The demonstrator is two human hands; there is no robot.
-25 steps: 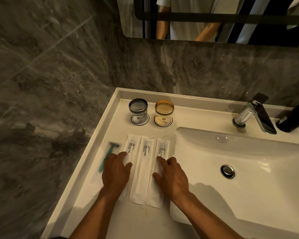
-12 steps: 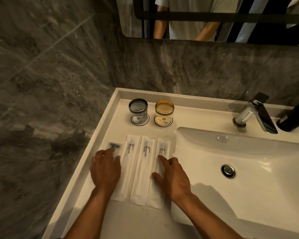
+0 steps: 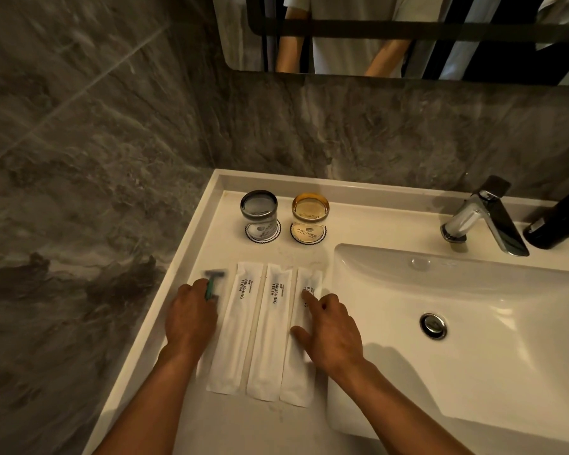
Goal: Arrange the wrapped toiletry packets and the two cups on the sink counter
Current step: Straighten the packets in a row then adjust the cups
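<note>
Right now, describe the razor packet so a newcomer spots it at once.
Start at the counter left of the basin, where four packets lie in a row. The razor packet, under the left hand, is leftmost: clear wrap, green razor, unlike the white toothbrush packets.

walls: grey veined marble tile (image 3: 89, 133) | mirror (image 3: 408, 34) above the back wall | white basin (image 3: 473, 323), chrome tap (image 3: 483, 218) | light: dim, warm, possibly overhead

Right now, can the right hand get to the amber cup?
Probably yes: the right hand rests on the rightmost packet, and only bare counter lies between it and the amber cup.
</note>
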